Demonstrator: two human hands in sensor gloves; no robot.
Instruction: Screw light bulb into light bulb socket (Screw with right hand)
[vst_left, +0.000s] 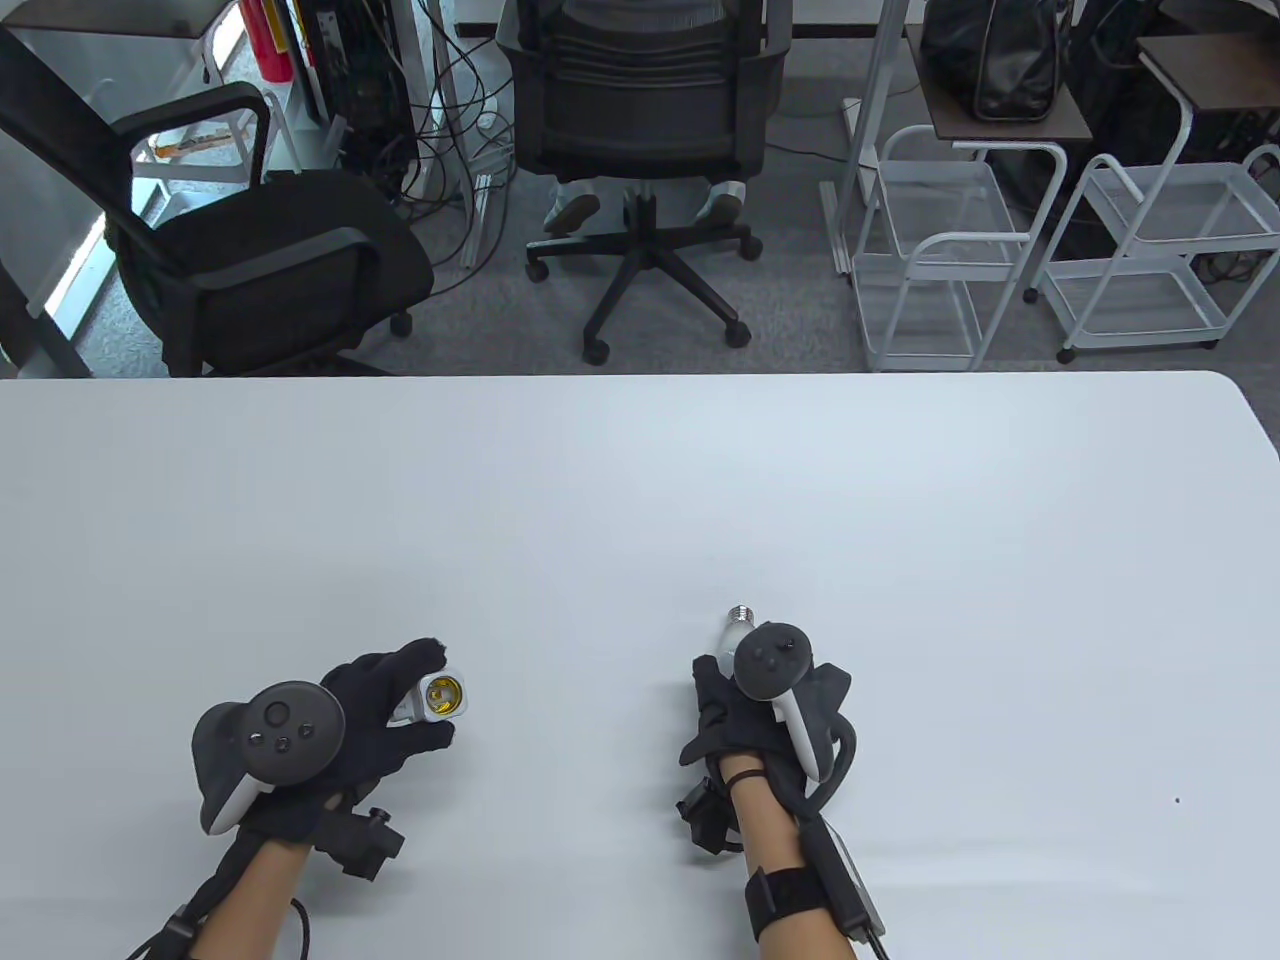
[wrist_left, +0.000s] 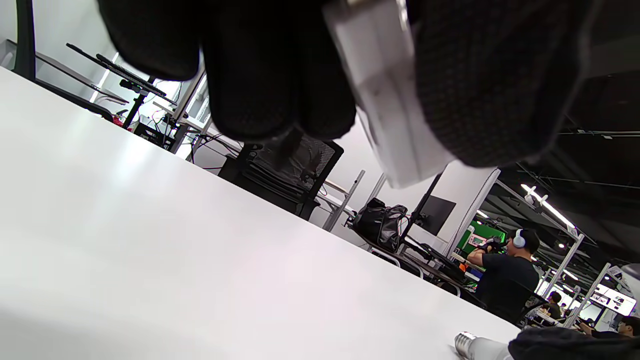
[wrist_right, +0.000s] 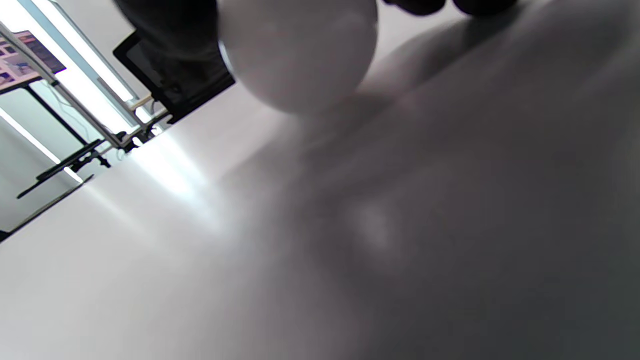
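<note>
My left hand (vst_left: 400, 700) grips a white bulb socket (vst_left: 440, 697) near the table's front left; its brass-lined mouth faces right and up. In the left wrist view the socket's white body (wrist_left: 387, 110) sits between my gloved fingers (wrist_left: 270, 75). My right hand (vst_left: 745, 700) holds a white light bulb (vst_left: 733, 630) at the front middle, its metal screw base pointing away from me. The tracker hides most of the bulb. In the right wrist view the bulb's round globe (wrist_right: 297, 50) sits just above the table. The bulb and socket are well apart.
The white table (vst_left: 640, 500) stretches wide behind both hands. Beyond its far edge stand two black office chairs (vst_left: 250, 240) and white wire racks (vst_left: 950, 250). The bulb's base also shows in the left wrist view (wrist_left: 467, 342).
</note>
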